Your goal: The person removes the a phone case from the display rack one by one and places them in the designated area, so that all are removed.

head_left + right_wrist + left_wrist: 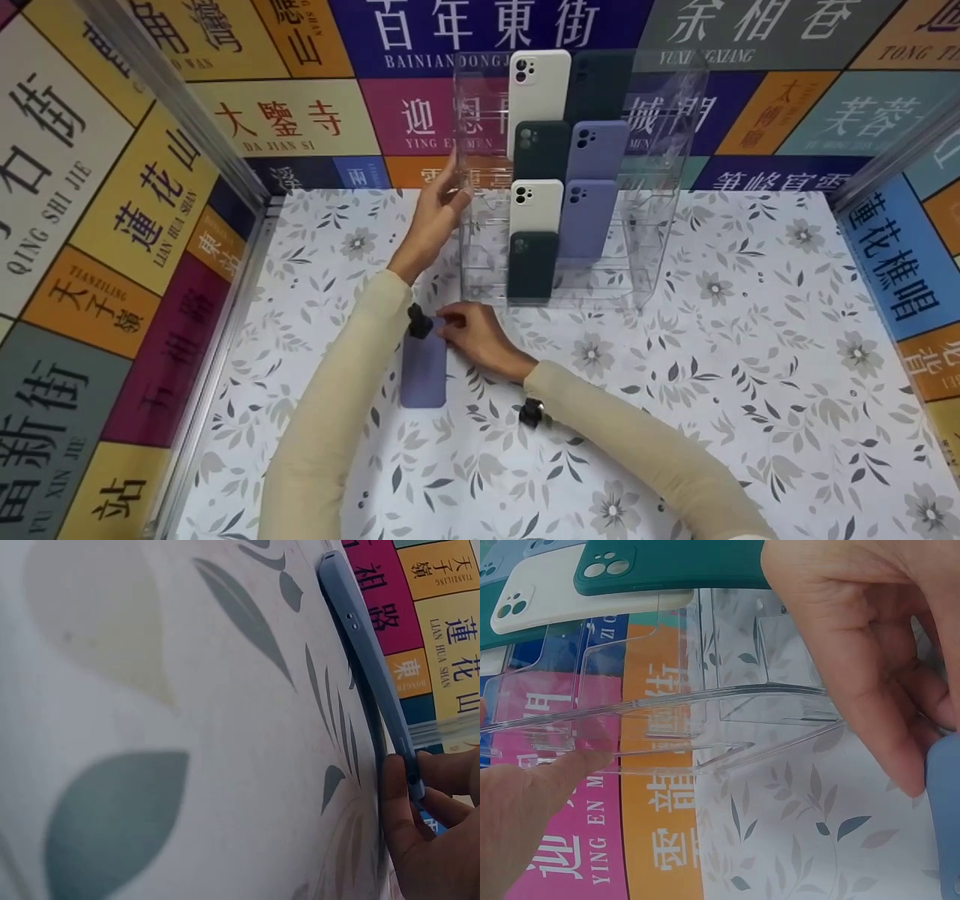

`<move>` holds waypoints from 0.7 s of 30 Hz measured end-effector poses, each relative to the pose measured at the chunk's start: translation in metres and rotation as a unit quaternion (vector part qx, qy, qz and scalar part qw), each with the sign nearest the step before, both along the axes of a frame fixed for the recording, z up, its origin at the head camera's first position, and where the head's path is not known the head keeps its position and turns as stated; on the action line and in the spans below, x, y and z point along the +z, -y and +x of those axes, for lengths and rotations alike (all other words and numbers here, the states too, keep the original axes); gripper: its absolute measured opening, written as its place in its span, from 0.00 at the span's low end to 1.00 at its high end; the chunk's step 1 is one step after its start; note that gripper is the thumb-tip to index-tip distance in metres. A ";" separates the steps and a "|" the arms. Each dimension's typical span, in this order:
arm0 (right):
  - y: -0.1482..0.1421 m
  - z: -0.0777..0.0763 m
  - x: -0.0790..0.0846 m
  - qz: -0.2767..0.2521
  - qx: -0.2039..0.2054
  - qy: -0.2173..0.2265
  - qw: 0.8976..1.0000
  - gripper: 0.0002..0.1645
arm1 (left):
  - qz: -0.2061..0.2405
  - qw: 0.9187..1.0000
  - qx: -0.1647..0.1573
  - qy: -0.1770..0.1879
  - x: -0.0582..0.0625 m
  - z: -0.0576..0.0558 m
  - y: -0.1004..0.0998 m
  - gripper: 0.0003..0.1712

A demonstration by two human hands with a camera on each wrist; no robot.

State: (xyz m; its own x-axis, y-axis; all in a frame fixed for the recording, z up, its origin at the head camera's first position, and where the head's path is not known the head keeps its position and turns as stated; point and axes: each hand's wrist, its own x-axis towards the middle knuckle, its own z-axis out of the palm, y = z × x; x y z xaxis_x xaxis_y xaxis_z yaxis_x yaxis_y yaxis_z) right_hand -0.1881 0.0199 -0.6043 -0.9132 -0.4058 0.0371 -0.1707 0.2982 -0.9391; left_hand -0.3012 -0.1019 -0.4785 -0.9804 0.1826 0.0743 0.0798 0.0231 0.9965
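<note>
A clear acrylic display stand [641, 255] stands at the back of the table, and my left hand [435, 225] grips its left side edge. In the left wrist view the thumb and a fingertip of that left hand [532, 810] show at the clear panel. In front of the stand's left corner, my right hand [484, 337] pinches the far end of a purple phone case [424, 375]. From the right wrist, the case [360, 652] shows edge-on, its end between the thumb and fingers of my right hand [435, 832], its other end slightly raised.
Tiers of the stand hold several phone cases: white ones [536, 206], dark green ones [532, 270] and purple ones [589, 225]. A floral cloth [712, 360] covers the table. Panels with printed signs [112, 225] wall in the left, back and right.
</note>
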 end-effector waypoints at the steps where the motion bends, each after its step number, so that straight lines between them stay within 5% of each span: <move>1: -0.001 0.000 0.001 0.002 0.000 -0.005 1.000 0.15 | 0.001 1.000 0.000 0.001 0.000 0.000 0.000 0.43; 21: -0.034 0.008 0.015 -0.025 0.021 -0.012 0.999 0.15 | 0.016 1.000 -0.007 -0.004 0.001 0.001 -0.001 0.44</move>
